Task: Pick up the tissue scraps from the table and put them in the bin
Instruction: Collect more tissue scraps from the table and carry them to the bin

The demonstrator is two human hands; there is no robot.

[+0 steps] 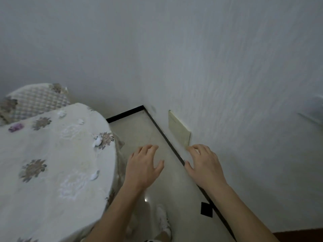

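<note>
Tissue scraps: I count 4 on the tablecloth, all to the left of my hands — one [94, 175] near the table edge just left of my left hand [143, 169], one [97, 142] further ahead by a flower print, 2 more [80, 121] [62, 114] beyond that. Both hands empty, fingers spread, held over bare floor [139, 130]. My right hand [204, 165] is over the dark skirting [172, 147] beside the wall. Free floor strip btwn round table [52, 172] edge and wall. Bin not in view. One purple item [16, 127] far left.
</note>
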